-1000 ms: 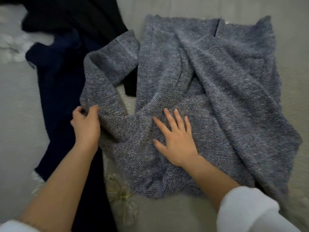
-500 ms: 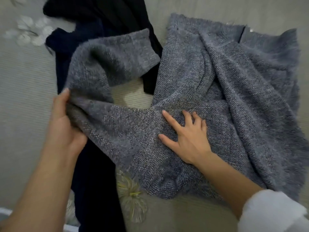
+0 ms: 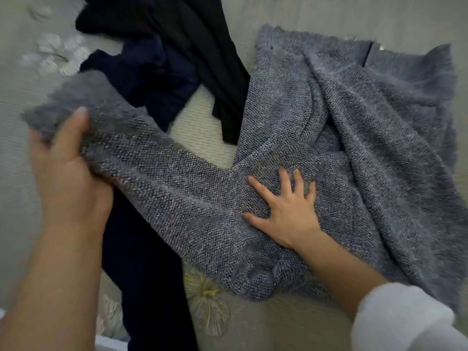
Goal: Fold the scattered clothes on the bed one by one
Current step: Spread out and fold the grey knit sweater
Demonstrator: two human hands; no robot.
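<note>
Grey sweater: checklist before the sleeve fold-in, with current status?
1. Grip: left hand holds the sleeve near its end: ok.
2. Anchor: right hand lies flat on the grey sweater, fingers spread: ok.
3. Sweater body smooth: not ok, deep creases run across it.
4. Sleeve free of other clothes: not ok, it crosses over the navy garment.
5. Sweater's left edge clear of the black garment: cannot tell, they meet there.

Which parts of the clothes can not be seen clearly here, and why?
Head view:
- grey knit garment sleeve end: motion-blurred, partly covered by the left hand gripping it.
- navy garment: partly under the sleeve, cut off by the bottom edge.
- black garment: cut off by the top edge; type unclear.
</note>
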